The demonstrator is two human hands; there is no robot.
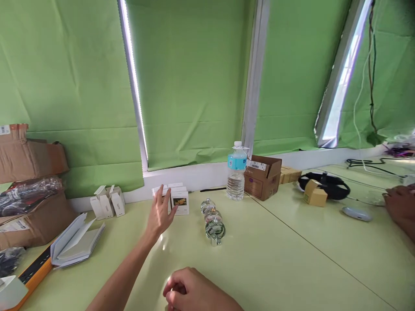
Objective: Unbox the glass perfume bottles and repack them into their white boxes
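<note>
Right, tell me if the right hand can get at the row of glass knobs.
Probably yes: the right hand is close below the glass knobs, and nothing stands between them on the tabletop.

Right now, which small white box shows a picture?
The front box of the stack by the left hand, with a yellow picture; the three open boxes farther left show none.

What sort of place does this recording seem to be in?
Probably a packing or stock room, or a small office used that way: opened cardboard cartons and small white product boxes sit on a long pale green table, with green roller blinds over the windows.
</note>
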